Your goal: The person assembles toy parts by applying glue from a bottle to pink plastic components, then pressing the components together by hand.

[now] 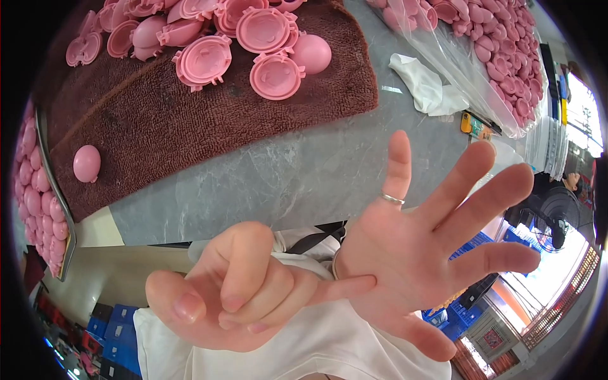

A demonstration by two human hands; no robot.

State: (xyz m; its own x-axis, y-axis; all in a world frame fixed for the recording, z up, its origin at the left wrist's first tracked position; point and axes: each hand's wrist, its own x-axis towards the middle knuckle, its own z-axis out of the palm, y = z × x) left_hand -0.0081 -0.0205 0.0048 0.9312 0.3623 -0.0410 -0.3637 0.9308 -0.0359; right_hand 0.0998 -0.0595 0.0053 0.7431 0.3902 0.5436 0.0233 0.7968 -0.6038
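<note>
My left hand (234, 291) is closed with its palm side up. Its thumb sticks out to the left, and its little finger stretches right with the tip against my right palm. Nothing shows in the curled fingers. My right hand (418, 253) lies open, palm up, fingers spread wide, with a silver ring on the little finger. Both are in front of the table's near edge, holding nothing. Beyond them, a brown towel (253, 120) bears a heap of pink plastic round shells (202, 61), some showing hollow insides. A single pink egg-shaped piece (87, 163) rests near its left end.
The grey marbled table (253, 190) carries a crumpled white cloth (427, 85), a yellow-ended tool (472, 125) and a clear plastic bag (453, 69) beside many pink pieces. More pink pieces (38, 196) fill a metal-edged tray at left. A black fan (557, 218) and blue crates (120, 335) stand farther off.
</note>
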